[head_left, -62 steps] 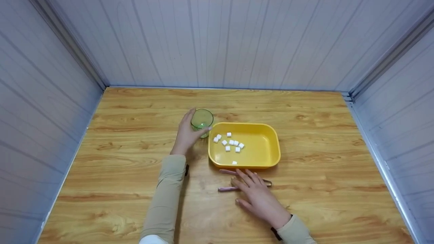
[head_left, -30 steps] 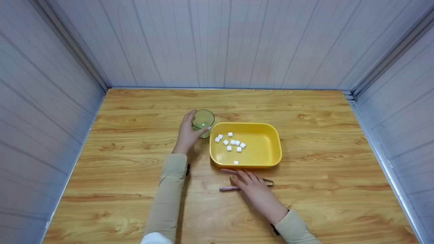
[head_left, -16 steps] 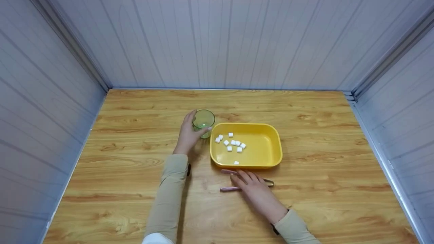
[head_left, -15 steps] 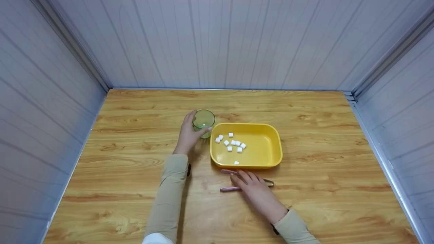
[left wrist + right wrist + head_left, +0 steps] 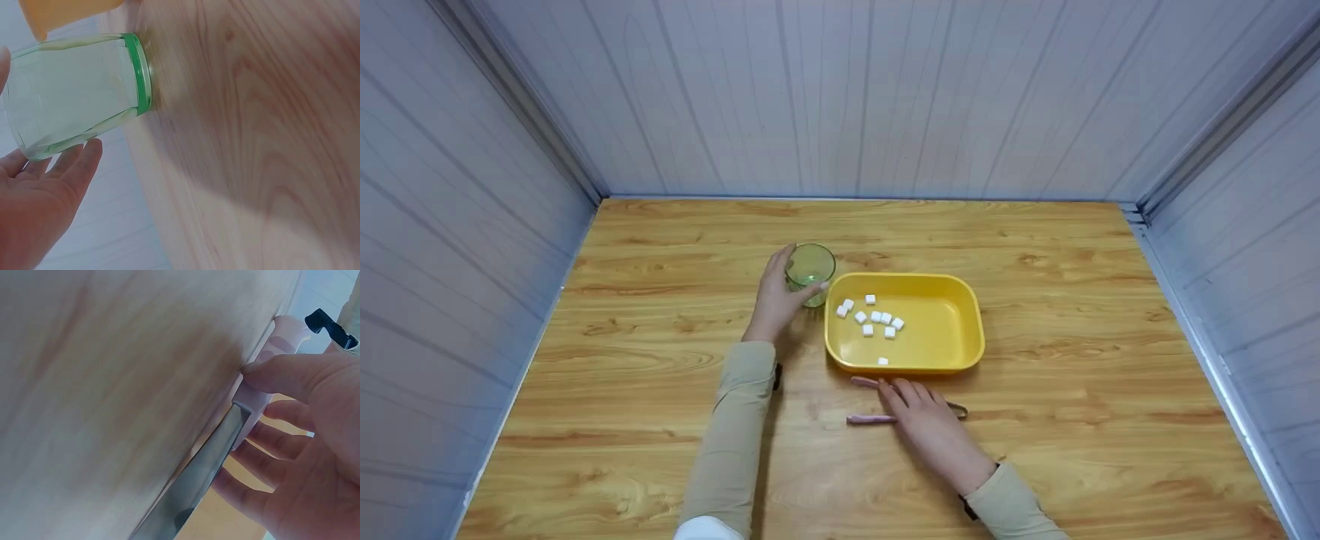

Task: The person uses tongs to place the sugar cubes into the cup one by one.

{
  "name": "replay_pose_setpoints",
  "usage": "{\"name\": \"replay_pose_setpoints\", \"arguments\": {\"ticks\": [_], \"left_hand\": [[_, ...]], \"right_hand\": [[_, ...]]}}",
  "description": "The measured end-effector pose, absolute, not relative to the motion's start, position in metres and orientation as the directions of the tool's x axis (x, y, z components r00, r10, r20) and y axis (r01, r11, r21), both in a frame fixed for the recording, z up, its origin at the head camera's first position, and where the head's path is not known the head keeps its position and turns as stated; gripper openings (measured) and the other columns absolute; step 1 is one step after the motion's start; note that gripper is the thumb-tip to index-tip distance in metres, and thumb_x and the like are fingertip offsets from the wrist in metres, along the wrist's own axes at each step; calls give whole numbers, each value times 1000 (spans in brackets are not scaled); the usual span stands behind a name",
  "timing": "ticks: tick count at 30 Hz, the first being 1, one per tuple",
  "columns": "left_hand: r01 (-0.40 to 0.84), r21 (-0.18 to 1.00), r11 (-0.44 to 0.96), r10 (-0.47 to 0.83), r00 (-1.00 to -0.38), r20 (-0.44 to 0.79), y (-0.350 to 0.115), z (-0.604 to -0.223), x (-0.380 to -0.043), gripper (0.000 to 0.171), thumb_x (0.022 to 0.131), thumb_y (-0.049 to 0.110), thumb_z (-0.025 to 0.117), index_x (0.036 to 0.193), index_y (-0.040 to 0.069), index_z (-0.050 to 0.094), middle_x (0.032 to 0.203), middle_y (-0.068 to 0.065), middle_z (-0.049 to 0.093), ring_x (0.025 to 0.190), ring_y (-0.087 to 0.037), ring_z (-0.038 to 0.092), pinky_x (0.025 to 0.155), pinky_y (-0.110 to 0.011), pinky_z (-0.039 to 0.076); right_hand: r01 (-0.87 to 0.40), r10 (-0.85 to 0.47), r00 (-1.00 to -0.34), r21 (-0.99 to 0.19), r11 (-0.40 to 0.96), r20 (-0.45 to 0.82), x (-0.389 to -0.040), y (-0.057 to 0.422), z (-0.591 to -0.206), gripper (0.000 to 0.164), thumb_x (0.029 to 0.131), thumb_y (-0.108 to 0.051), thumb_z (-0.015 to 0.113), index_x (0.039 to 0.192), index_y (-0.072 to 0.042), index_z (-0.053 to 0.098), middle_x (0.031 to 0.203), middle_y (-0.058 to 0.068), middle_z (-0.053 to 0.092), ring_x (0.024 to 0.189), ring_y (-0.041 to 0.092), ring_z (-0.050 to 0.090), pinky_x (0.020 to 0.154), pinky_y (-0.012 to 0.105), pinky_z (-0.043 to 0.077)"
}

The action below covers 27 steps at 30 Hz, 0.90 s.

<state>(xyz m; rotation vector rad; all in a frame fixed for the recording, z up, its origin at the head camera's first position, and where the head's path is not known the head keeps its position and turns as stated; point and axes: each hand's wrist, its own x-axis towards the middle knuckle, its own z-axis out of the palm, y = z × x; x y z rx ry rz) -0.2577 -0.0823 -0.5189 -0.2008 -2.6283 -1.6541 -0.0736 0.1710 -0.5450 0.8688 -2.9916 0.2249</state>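
Note:
A clear green-tinted glass (image 5: 810, 264) stands upright on the table, left of the yellow tub. My left hand (image 5: 776, 298) holds it, thumb on the near side and fingers round the far left side. In the left wrist view, several fingertips touch the wall of the glass (image 5: 73, 93). Tongs with pink tips (image 5: 871, 420) lie in front of the tub, their two arms spread apart. Over their middle my right hand (image 5: 936, 429) grips them. In the right wrist view, the thumb is against one pink arm, with a flat metal strip (image 5: 197, 475) running from it.
The yellow tub (image 5: 934, 360) sits between the hands. Several small white cubes (image 5: 876, 317) lie inside it, mostly at the left, with one by the near wall. Pale panels (image 5: 847, 97) close off the wooden table (image 5: 622, 315) at the back and both sides.
My right fingers have drawn in on the tongs, and the upper pink tip has shifted slightly toward the lower one. The left hand and glass hold still.

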Motion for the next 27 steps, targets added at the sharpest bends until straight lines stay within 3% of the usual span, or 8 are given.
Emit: {"name": "replay_pose_setpoints", "arguments": {"ticks": [27], "left_hand": [[113, 897, 428, 95, -992, 80, -82, -518, -258, 88, 80, 36, 77, 150, 14, 29, 151, -6, 29, 134, -26, 34, 106, -39, 36]], "right_hand": [[-519, -518, -854, -180, 836, 53, -75, 172, -545, 61, 90, 6, 56, 146, -13, 41, 122, 13, 49, 110, 29, 48, 95, 46, 43]]}}
